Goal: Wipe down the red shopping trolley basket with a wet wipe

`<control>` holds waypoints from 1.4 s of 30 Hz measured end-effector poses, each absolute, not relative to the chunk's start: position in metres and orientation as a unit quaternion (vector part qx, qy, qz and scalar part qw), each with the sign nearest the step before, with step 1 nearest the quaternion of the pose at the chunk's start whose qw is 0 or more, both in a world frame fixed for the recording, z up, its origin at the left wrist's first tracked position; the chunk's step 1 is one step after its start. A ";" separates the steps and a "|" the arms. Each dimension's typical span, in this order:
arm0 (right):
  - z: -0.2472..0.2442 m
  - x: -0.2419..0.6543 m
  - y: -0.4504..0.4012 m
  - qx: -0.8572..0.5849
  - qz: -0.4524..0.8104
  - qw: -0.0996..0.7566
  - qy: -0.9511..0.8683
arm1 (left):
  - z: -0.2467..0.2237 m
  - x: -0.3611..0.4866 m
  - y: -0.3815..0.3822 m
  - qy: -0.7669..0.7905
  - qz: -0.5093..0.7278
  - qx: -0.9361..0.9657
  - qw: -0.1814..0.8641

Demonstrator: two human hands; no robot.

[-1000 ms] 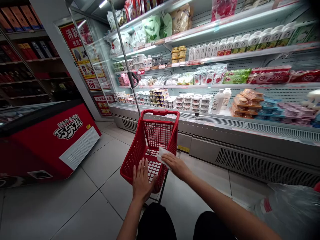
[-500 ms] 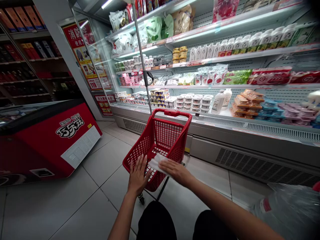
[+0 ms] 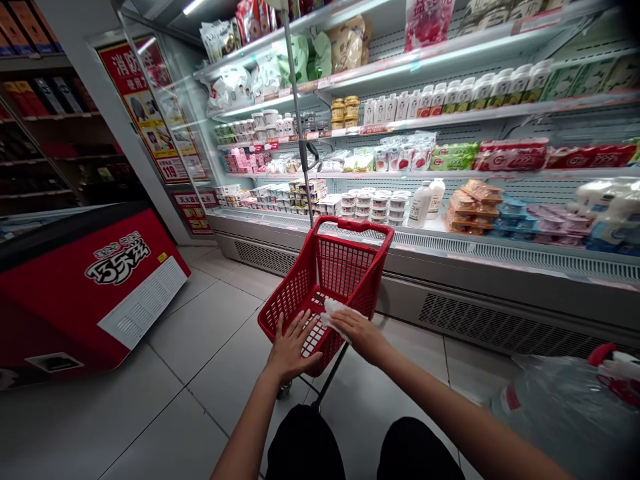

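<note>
My right hand (image 3: 364,333) holds a thin, crumpled white cloth (image 3: 333,308) under nearly straight fingers, at the right side of a wheeled red plastic cart (image 3: 369,290) with lattice walls. My left hand (image 3: 291,352) spreads wide over its near end. Behind stands a grey metal refrigerated case (image 3: 403,288). Since a second ago, the cart has swung rightward.

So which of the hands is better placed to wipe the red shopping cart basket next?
Right, I'd judge: the right hand holds the white cloth by the right side of the red basket. The left hand is spread at its near end, no cloth visible in it.
</note>
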State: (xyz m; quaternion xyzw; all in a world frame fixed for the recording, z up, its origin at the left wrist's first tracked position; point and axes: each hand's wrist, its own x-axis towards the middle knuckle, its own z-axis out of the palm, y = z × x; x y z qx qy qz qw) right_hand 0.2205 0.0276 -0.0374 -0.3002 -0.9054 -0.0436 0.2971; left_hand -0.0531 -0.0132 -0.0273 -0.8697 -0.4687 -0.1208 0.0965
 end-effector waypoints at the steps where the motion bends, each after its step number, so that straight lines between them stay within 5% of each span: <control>1: -0.037 0.216 0.020 -0.290 -0.036 0.297 -0.909 | -0.027 -0.052 -0.013 -0.463 -0.119 -0.873 0.095; 7: -0.038 0.246 0.018 -0.251 -0.060 0.290 -0.922 | -0.024 -0.056 -0.021 -0.448 -0.111 -0.883 0.086; 17: -0.016 0.387 0.075 -0.434 -0.157 0.273 -0.844 | -0.023 -0.053 -0.020 -0.444 -0.126 -0.883 0.080; 27: -0.031 0.351 0.034 -0.350 -0.134 0.257 -0.891 | -0.023 -0.030 -0.029 -0.435 -0.110 -0.891 0.059; 35: -0.004 0.428 0.082 -0.478 -0.177 0.301 -0.806 | -0.024 -0.021 -0.037 -0.416 -0.139 -0.898 0.039; 42: -0.042 0.338 0.030 -0.386 -0.111 0.289 -0.869 | -0.034 -0.014 -0.036 -0.454 -0.175 -0.870 0.074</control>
